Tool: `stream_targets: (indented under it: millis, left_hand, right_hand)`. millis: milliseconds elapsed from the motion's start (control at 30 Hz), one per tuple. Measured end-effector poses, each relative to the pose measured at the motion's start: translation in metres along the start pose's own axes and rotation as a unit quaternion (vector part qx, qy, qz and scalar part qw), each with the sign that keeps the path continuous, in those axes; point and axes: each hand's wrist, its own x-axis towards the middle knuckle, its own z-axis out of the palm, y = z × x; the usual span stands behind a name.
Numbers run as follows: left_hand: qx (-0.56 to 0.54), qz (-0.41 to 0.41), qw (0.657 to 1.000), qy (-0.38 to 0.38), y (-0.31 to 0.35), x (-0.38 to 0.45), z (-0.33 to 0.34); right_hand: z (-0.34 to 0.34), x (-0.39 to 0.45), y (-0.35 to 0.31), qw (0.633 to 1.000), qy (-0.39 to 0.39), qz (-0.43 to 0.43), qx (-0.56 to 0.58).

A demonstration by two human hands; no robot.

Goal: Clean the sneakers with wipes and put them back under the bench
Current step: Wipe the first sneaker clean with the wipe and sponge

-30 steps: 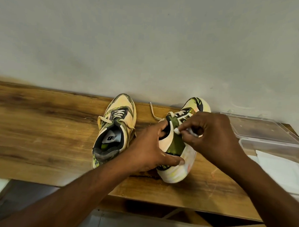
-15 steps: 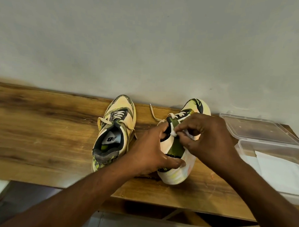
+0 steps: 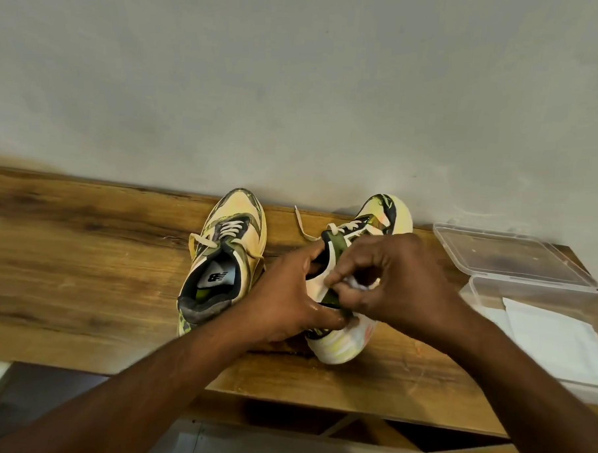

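Two yellow-and-green sneakers stand on the wooden bench (image 3: 84, 251), toes to the wall. The left sneaker (image 3: 224, 257) stands free, its opening showing. My left hand (image 3: 287, 294) grips the right sneaker (image 3: 340, 344) at its collar and heel, thumb inside the opening. My right hand (image 3: 391, 281) pinches a small white wipe (image 3: 355, 283) against that sneaker's side, near the collar. Most of the wipe is hidden under my fingers.
A clear plastic box (image 3: 493, 286) with white wipes (image 3: 553, 336) inside sits at the bench's right end, its lid (image 3: 508, 256) lying open behind it. A grey wall rises right behind the bench. Floor and the bench frame show below the front edge.
My right hand has slid the wipe back along the right sneaker's side, from the lace area toward the collar. My left hand keeps its grip.
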Motion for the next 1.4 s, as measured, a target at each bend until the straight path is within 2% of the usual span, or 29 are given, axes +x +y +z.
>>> stream_targets:
  millis: [67, 200, 267, 367, 433, 600, 667, 767, 800, 933, 1000, 1100, 1133, 1233, 1300, 1333, 1400]
  left_hand:
    - [-0.002, 0.002, 1.000, -0.002, 0.001, 0.000, -0.001]
    - [-0.005, -0.013, 1.000, -0.008, 0.001, 0.002, 0.002]
    - [-0.003, -0.009, 1.000, -0.005, 0.002, 0.002, 0.002]
    - [-0.017, -0.007, 1.000, -0.002, 0.001, 0.001, 0.000]
    - [-0.022, -0.009, 1.000, -0.004, 0.002, 0.001, -0.002]
    - [-0.025, -0.021, 0.999, 0.000, 0.001, 0.002, -0.001]
    - [-0.024, -0.020, 1.000, 0.004, 0.000, 0.003, -0.002]
    - [-0.023, -0.019, 1.000, 0.003, 0.000, 0.003, -0.003]
    - [-0.024, -0.021, 0.999, 0.002, 0.000, 0.004, -0.003]
    - [-0.031, -0.034, 0.999, 0.002, -0.002, 0.005, -0.003]
    - [-0.033, -0.036, 0.999, 0.004, -0.003, 0.006, -0.004]
    - [-0.033, -0.038, 0.999, 0.001, -0.003, 0.005, -0.004]
    - [-0.033, -0.039, 0.999, -0.001, -0.002, 0.005, -0.004]
    - [-0.035, -0.042, 0.999, -0.002, -0.001, 0.006, -0.004]
    - [-0.040, -0.042, 0.998, 0.002, -0.002, 0.006, -0.004]
    - [-0.042, -0.042, 0.998, 0.005, -0.002, 0.006, -0.004]
    - [-0.043, -0.040, 0.998, 0.007, -0.002, 0.005, -0.004]
  right_hand:
    - [-0.010, 0.000, 0.005, 0.999, -0.035, 0.028, -0.005]
    - [-0.013, 0.002, 0.020, 0.990, 0.103, 0.034, -0.095]
    - [-0.006, 0.002, 0.014, 0.990, 0.119, 0.033, -0.074]
    - [-0.002, 0.000, 0.003, 0.998, 0.031, 0.014, -0.055]
    - [-0.013, 0.001, 0.009, 0.998, -0.012, 0.047, -0.029]
    - [-0.013, 0.001, 0.027, 0.988, 0.117, 0.070, -0.075]
    - [-0.005, -0.001, 0.018, 0.994, 0.086, 0.042, -0.042]
    - [-0.011, -0.002, 0.016, 1.000, -0.021, 0.017, 0.009]
    - [-0.016, -0.001, 0.022, 1.000, -0.020, 0.019, 0.009]
    - [-0.015, 0.000, 0.035, 0.993, 0.110, 0.024, -0.045]
    - [-0.007, -0.001, 0.027, 0.996, 0.087, 0.009, -0.030]
    - [-0.012, -0.001, 0.022, 0.999, -0.023, 0.020, 0.031]
    - [-0.017, 0.000, 0.025, 0.998, -0.031, 0.034, 0.032]
    - [-0.021, 0.001, 0.036, 0.996, 0.070, 0.038, -0.034]
    - [-0.014, 0.000, 0.034, 0.993, 0.104, 0.030, -0.052]
    - [-0.010, -0.001, 0.031, 0.994, 0.094, 0.024, -0.041]
    - [-0.009, -0.003, 0.023, 1.000, 0.019, 0.009, 0.002]
